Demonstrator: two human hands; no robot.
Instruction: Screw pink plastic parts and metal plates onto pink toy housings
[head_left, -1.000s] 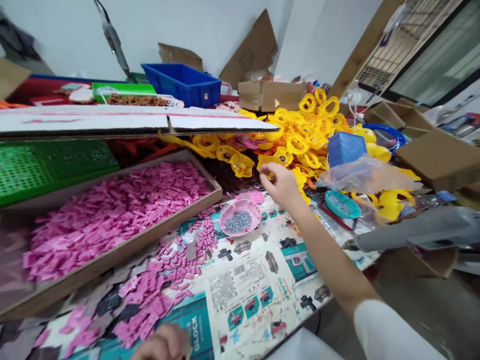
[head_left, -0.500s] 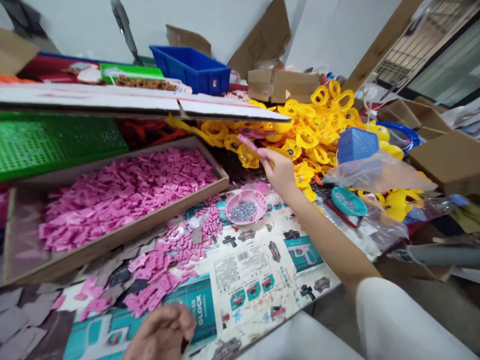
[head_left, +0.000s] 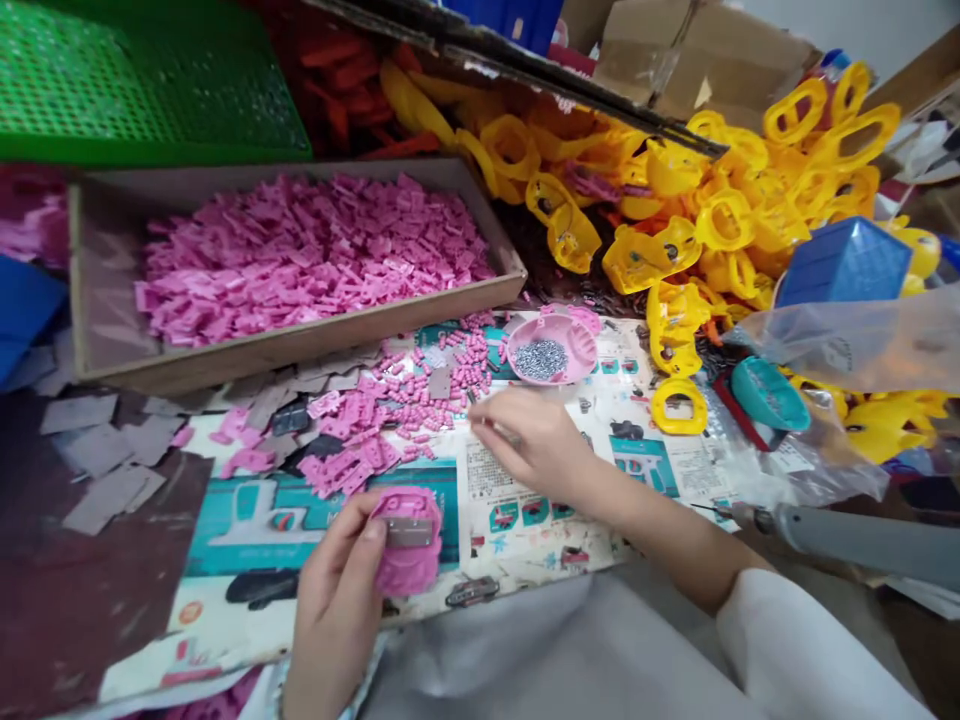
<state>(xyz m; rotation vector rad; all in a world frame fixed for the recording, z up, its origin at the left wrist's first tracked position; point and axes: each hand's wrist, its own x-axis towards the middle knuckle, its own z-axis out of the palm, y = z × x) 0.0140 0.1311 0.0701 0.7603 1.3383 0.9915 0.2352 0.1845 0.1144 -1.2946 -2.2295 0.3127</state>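
My left hand [head_left: 334, 600] stands upright low in view, its fingers curled closed and thumb bent across the top, while my bare right forearm [head_left: 660, 520] reaches in from the right and my right hand [head_left: 532, 445] turns palm down, fingertips [head_left: 480, 415] pinched together.

printed paper sheet [head_left: 525, 530] | small print blurred | no legible text
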